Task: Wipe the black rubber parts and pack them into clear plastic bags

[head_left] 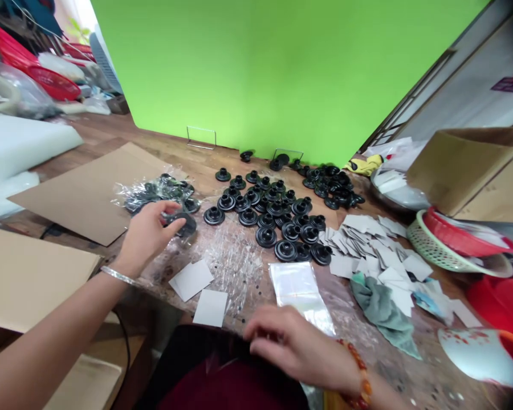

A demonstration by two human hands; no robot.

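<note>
My left hand (151, 230) pinches a black round flanged part (186, 226), tilted so that its flat disc faces me, beside a heap of similar parts in clear plastic wrapping (154, 193). My right hand (288, 336) is over the table's front edge, slightly blurred, its fingers curled toward the thumb. Whatever lies between those fingertips is hidden. Just beyond it lies a stack of clear plastic bags (297, 287). A few pale square cards (210, 307) rest between my hands. Several bare black flanged parts (265, 236) stand in rows across the middle of the table.
A green panel (260, 74) closes off the back. More black parts (336, 185) are heaped at back right, near scattered grey cards (385, 250) and a grey-green cloth (380, 313). Baskets (440, 245) and a cardboard box (474, 171) stand right; flat cardboard (89, 188) lies left.
</note>
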